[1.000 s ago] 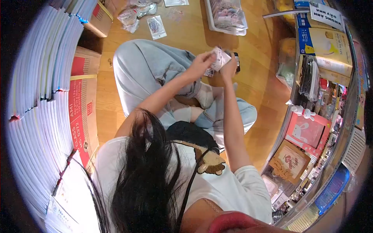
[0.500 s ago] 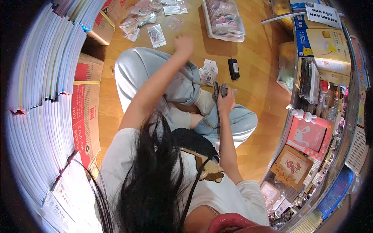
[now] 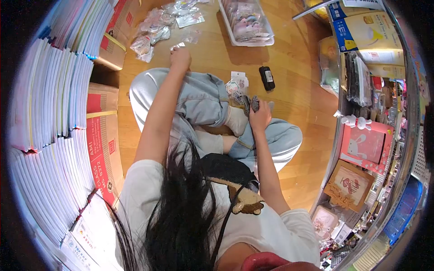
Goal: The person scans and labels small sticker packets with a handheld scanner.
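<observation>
My left hand (image 3: 181,59) reaches past my left knee, fingers curled down on a small clear packet (image 3: 177,46), most of which it covers. Just beyond lies a pile of clear packets (image 3: 156,31) with pale items inside. My right hand (image 3: 261,116), above my right shin, is closed around a crumpled dark grey cloth (image 3: 246,103). Beside that cloth, on the floor, is a packet with a white header card (image 3: 239,78), partly covered by the cloth. A small black pouch-like item with a white label (image 3: 267,78) lies to its right.
A white plastic bin (image 3: 271,40) full of packets stands ahead. On the left are stacked notebooks (image 3: 49,95) and red-and-brown cartons (image 3: 103,140). To the right runs a shelf holding a pink bunny frame (image 3: 364,145), a brown frame (image 3: 348,186) and a blue basket (image 3: 404,210).
My left hand has moved left and down onto the small packet, which now shows only at its top. My right hand still grips the grey cloth, now over the header-card packet. The view has shifted slightly.
</observation>
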Demonstrator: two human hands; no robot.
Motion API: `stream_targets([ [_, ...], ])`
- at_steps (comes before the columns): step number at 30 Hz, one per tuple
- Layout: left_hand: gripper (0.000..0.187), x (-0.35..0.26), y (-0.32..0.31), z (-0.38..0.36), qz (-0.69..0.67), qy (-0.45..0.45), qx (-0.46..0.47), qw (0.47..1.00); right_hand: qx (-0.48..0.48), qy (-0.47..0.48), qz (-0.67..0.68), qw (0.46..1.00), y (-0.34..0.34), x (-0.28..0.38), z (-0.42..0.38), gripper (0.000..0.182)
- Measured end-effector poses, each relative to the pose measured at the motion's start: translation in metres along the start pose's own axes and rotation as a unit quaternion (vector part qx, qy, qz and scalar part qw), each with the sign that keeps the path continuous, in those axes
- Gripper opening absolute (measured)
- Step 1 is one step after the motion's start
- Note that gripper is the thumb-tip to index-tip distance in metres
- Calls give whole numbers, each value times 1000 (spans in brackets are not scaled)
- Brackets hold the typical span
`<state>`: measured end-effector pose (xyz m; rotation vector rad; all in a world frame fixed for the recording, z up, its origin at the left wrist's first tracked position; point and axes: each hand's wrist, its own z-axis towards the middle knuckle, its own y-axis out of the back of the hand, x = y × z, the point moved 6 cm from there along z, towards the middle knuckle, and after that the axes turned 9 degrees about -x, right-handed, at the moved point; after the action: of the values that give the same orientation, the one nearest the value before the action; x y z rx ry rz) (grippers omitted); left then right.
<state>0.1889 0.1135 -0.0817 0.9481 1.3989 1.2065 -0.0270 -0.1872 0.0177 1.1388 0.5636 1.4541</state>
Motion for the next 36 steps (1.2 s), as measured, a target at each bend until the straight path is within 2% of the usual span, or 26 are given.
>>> stream_targets([
  [2, 32, -14, 47, -7, -181, -5, 35, 983, 19, -14, -18, 1000, -4, -6, -2, 29],
  [3, 35, -18, 57, -16, -300, 37, 79, 950, 30, -22, -26, 999, -5, -7, -2, 30],
  [5, 41, -29, 69, -40, -516, 117, 167, 832, 24, -80, 9, 996, 3, -6, 2, 28],
  [6, 41, -35, 68, -53, -585, 142, 175, 779, 21, -109, 26, 993, 7, -4, 6, 27],
  [8, 41, -48, 58, -78, -707, 191, 191, 653, -47, -202, 158, 965, 17, -2, 17, 25],
  [9, 40, -54, 58, -87, -738, 204, 209, 608, -79, -245, 221, 941, 22, -1, 23, 24],
  [11, 37, -67, 59, -103, -792, 229, 245, 510, -125, -173, 221, 952, 28, 24, 42, 22],
  [12, 37, -75, 65, -113, -803, 238, 253, 484, -148, -136, 220, 955, 34, 41, 48, 21],
  [14, 36, -89, 78, -132, -823, 254, 269, 431, -130, -70, 244, 958, 45, 95, 62, 23],
  [15, 36, -96, 73, -137, -849, 215, 297, 381, -105, -3, 227, 968, 35, 114, 61, 26],
  [16, 36, -98, 71, -140, -857, 211, 283, 376, -78, 64, 207, 973, 24, 130, 60, 29],
  [18, 37, -101, 73, -143, -871, 204, 255, 367, -51, 115, 150, 981, 9, 142, 60, 32],
  [19, 41, -102, 82, -144, -864, 192, 290, 363, -36, 141, 122, 982, 2, 145, 61, 34],
  [22, 42, -104, 80, -142, -798, 126, 232, 542, -34, 56, 90, 994, -23, 128, 74, 35],
  [25, 41, -109, 85, -150, -755, 74, 241, 605, -66, -98, 139, 983, -27, 99, 96, 34],
  [28, 45, -111, 61, -145, -820, 125, 242, 504, -60, -62, 192, 978, -33, 115, 81, 34],
  [29, 46, -108, 55, -143, -827, 154, 250, 480, 5, -57, 205, 977, -31, 131, 70, 35],
  [31, 49, -100, 52, -144, -833, 213, 270, 434, -1, -25, 184, 983, -33, 137, 56, 36],
  [33, 50, -102, 52, -146, -822, 199, 269, 460, 18, -13, 175, 984, -42, 127, 54, 36],
  [34, 51, -106, 65, -147, -816, 192, 269, 473, 17, -37, 163, 986, -41, 121, 64, 36],
  [35, 53, -110, 79, -149, -815, 209, 226, 490, 14, -60, 149, 987, -38, 114, 76, 36],
  [36, 53, -112, 78, -154, -795, 184, 256, 518, 11, -82, 134, 988, -38, 109, 86, 36],
])
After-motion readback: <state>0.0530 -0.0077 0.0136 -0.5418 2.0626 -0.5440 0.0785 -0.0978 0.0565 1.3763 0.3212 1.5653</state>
